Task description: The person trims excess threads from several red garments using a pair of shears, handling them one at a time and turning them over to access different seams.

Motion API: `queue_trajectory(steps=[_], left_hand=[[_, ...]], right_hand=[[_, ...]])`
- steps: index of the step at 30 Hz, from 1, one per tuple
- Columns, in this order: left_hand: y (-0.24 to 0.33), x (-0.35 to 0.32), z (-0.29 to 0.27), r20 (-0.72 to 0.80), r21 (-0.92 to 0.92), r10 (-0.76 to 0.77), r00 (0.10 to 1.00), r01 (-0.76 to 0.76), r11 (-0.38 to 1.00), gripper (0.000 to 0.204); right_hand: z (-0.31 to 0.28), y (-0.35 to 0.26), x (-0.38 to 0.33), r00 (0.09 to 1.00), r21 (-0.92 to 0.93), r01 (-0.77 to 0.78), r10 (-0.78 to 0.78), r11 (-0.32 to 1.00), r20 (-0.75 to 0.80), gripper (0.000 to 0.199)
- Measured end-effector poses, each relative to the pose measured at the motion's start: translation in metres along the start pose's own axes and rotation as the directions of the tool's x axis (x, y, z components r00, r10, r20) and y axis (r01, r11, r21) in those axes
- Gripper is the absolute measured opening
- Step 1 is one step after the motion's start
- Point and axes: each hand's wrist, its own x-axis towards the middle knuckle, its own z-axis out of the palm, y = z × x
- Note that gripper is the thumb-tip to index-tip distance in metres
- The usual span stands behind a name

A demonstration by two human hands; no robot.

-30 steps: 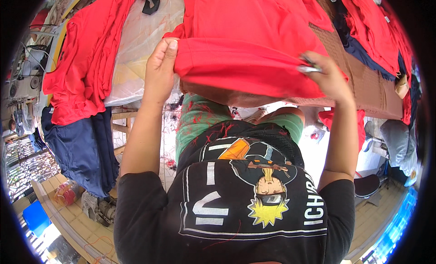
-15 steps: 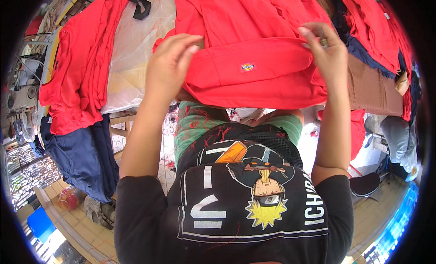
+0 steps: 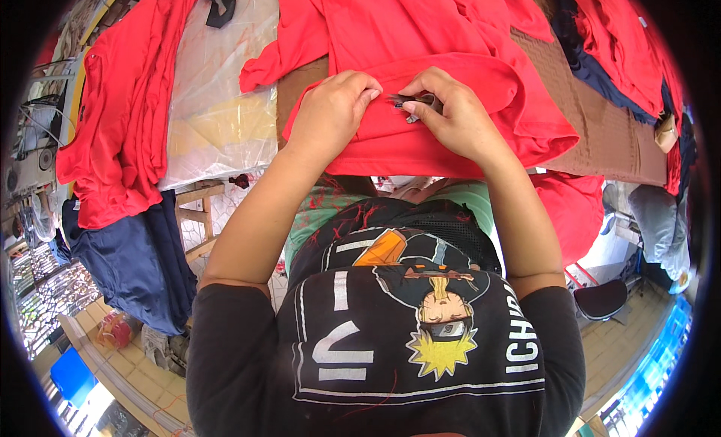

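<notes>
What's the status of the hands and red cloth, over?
Right hand: gripping small metal snips. Left hand: pinched together. Red cloth: beneath both, partly hidden by them.

A bright red cloth garment (image 3: pixel 405 50) lies spread at 12 o'clock, long creases running up its body and a flap of its fabric reaching toward 10 o'clock. Its near end is turned back into a broad band, rounded on the 3 o'clock side, with the lower edge facing 6 o'clock. Small metal snips (image 3: pixel 429 102), gripped over the band's middle, point their blades toward 9 o'clock, close to the fabric.
</notes>
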Motion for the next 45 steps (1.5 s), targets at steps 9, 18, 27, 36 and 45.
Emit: queue_trajectory(steps=[9,18,27,36,45], left_hand=[[0.006,-0.011,-0.015,0.110,-0.337,-0.079,0.991,0.112,0.935,0.020],[0.004,-0.031,0.001,0.027,-0.027,0.042,0.999,-0.041,0.999,0.023],[0.002,-0.019,-0.007,0.175,-0.395,-0.271,0.947,0.319,0.861,0.017],[0.002,-0.017,-0.005,0.221,-0.450,-0.287,0.932,0.359,0.818,0.019],[0.056,0.000,-0.119,0.013,-0.348,0.445,0.895,-0.413,0.842,0.038]], right_hand=[[-0.005,-0.014,-0.004,0.998,-0.071,-0.047,0.045,0.996,-0.041,0.015],[0.003,-0.007,-0.010,0.997,0.000,0.000,0.000,1.000,-0.073,0.017],[0.003,0.006,-0.011,0.997,0.188,-0.041,0.051,0.981,-0.051,0.010],[-0.003,-0.002,-0.013,0.999,0.082,-0.022,0.020,0.996,0.025,0.014],[-0.018,-0.012,-0.016,0.992,0.033,0.036,-0.032,0.999,-0.120,0.016]])
